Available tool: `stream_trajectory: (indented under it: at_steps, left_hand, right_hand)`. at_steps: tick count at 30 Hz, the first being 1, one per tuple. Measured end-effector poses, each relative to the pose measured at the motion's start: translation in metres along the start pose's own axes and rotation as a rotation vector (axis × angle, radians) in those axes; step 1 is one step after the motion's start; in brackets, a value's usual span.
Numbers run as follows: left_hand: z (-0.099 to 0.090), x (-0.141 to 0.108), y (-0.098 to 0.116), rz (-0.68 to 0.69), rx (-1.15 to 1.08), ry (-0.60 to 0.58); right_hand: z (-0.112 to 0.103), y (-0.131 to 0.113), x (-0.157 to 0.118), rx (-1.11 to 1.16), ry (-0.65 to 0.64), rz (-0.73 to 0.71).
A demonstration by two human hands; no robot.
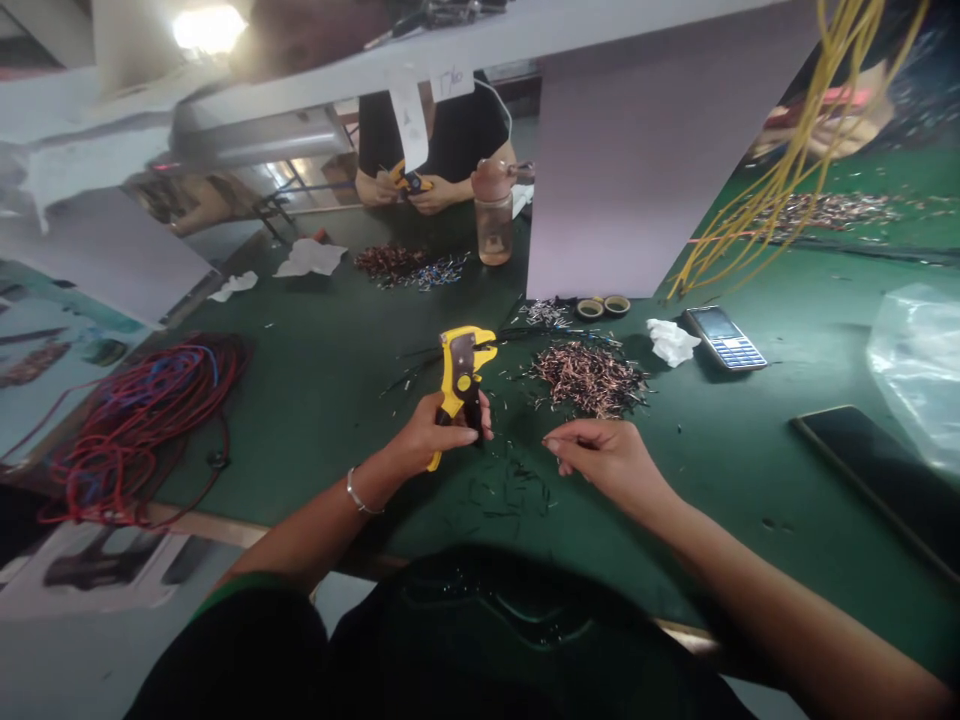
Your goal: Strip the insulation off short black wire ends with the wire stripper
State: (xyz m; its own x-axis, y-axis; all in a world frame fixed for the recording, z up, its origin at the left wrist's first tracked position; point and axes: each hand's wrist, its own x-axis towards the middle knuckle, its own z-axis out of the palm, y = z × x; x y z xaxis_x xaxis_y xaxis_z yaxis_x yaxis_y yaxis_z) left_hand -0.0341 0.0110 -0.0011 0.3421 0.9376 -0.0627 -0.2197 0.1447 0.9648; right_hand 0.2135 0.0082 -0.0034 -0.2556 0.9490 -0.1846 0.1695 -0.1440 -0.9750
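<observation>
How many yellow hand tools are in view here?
2. One yellow tool is in the camera wearer's left hand; the other tool is in a co-worker's hands across the table. More could be hidden behind the partitions.

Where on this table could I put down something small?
Mostly bare green table shows between the red cable coil and the left hand with its yellow tool. Another patch lies between the right hand and the black phone, below the keypad phone. It's crowded at the copper-coloured pile and the dark scraps lying below and between the hands.
</observation>
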Motion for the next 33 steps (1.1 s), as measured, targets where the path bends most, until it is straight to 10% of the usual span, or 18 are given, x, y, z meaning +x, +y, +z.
stream_trajectory:
  at_steps: [7, 33]
  left_hand:
    - [-0.001, -0.002, 0.006, -0.044, -0.111, -0.175]
    - [-0.002, -0.002, -0.005, -0.117, -0.289, -0.189]
  right_hand:
    - [0.002, 0.005, -0.002, -0.116, 0.021, -0.049]
    - [0.002, 0.011, 0.003, -0.122, -0.006, -0.082]
